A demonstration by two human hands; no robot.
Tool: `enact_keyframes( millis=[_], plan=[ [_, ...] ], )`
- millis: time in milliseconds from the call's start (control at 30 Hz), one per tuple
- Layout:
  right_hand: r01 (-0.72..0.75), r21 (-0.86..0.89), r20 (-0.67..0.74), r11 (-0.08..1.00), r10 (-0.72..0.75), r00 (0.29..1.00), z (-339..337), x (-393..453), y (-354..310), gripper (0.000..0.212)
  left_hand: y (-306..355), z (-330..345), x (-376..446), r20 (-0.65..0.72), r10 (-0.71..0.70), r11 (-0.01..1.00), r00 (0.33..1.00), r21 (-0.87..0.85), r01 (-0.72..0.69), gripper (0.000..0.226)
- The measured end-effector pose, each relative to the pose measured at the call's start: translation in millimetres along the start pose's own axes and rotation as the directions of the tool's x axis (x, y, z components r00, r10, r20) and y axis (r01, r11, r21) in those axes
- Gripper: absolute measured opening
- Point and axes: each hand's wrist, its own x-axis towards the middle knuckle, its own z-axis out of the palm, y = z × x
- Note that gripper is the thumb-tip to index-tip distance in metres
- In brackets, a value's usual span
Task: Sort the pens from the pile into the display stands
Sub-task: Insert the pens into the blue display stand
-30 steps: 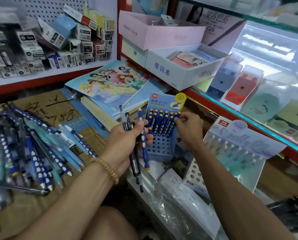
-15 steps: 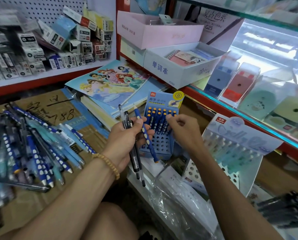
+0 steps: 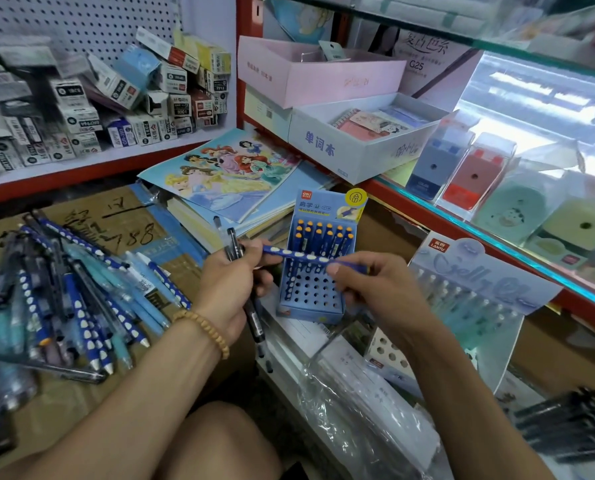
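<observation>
My left hand (image 3: 230, 289) grips a few black pens (image 3: 253, 313) that stick out above and below the fist. A blue pen with white dots (image 3: 299, 256) lies level between both hands, its right end pinched by my right hand (image 3: 375, 289), its left end at my left fingers. Right behind it stands the blue display stand (image 3: 318, 292), its back rows filled with orange-tipped blue pens and its front holes empty. The pile of pens (image 3: 71, 299) lies on cardboard at the left. A pale Lantu stand (image 3: 479, 292) stands to the right.
Picture books (image 3: 227, 174) and boxed notebooks (image 3: 358, 143) sit behind the stand. Small refill boxes (image 3: 98, 109) crowd the left shelf. A red-edged glass counter (image 3: 497, 244) runs along the right. Plastic-wrapped paper (image 3: 368, 410) lies in front, dark pens (image 3: 573, 424) at lower right.
My right hand left the blue stand and took the far end of the dotted blue pen. That pen swung from upright in my left hand to level between both hands.
</observation>
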Motion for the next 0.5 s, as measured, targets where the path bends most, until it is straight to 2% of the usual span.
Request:
enact_keyframes(
  millis=[100,200,267,333,500],
  plan=[
    [0.019,0.352,-0.099,0.936,0.018,0.995,1.7,6.8,-8.7,0.008,-4.9,1.3,-2.4,0.085,-0.019,0.996,0.996,0.085,0.012,0.015],
    [0.110,0.436,-0.241,0.893,-0.002,0.971,0.1,19.5,-10.1,0.011,-7.7,0.5,-0.8,0.086,-0.032,0.994,0.996,0.108,0.023,0.022],
    [0.140,0.343,-0.376,0.929,-0.001,0.926,-3.9,29.2,-4.7,0.010,-6.6,-1.8,1.0,0.094,-0.037,0.995,0.995,0.095,0.028,0.023],
    [0.109,0.215,-0.441,0.970,-0.003,0.898,-8.7,37.4,5.7,0.008,-4.5,-3.5,2.6,0.097,-0.039,0.996,0.995,0.090,0.030,0.022],
    [0.054,-0.100,-0.382,0.993,-0.089,0.920,-8.0,53.9,31.7,0.009,1.5,-8.8,7.2,0.055,-0.053,0.999,0.997,-0.010,0.053,0.023]
  ],
)
